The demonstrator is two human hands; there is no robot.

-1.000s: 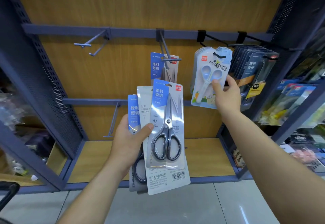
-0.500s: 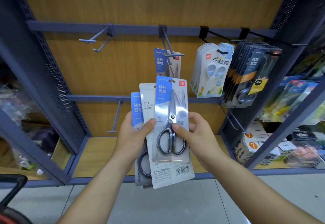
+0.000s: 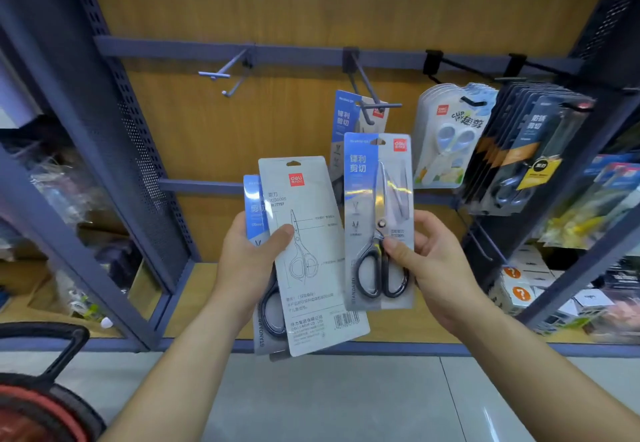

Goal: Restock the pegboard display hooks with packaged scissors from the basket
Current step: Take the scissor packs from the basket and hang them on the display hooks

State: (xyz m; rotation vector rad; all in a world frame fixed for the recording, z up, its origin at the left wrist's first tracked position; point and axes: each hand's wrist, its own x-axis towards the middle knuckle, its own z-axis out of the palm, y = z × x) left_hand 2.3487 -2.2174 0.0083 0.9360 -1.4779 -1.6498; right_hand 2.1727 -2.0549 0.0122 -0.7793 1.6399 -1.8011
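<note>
Just below the middle hook (image 3: 379, 106), which carries one hanging pack (image 3: 343, 122), the right hand (image 3: 440, 268) pinches a blue scissors pack (image 3: 377, 199) upright by its handles. Lower left of that hook, the left hand (image 3: 249, 265) grips a fanned stack of packs (image 3: 311, 278).

**A stationery shop aisle**

Grey-blue metal hooks (image 3: 365, 83) on a wood-grain display panel (image 3: 311, 1) carry rows of branded carded scissors packs (image 3: 446, 136). Small white cardboard boxes (image 3: 519, 287) stack on the right-hand shelf (image 3: 571, 280), and a red-and-black plastic shopping basket (image 3: 34, 403) sits near left on the grey tiled floor (image 3: 329, 400).
</note>
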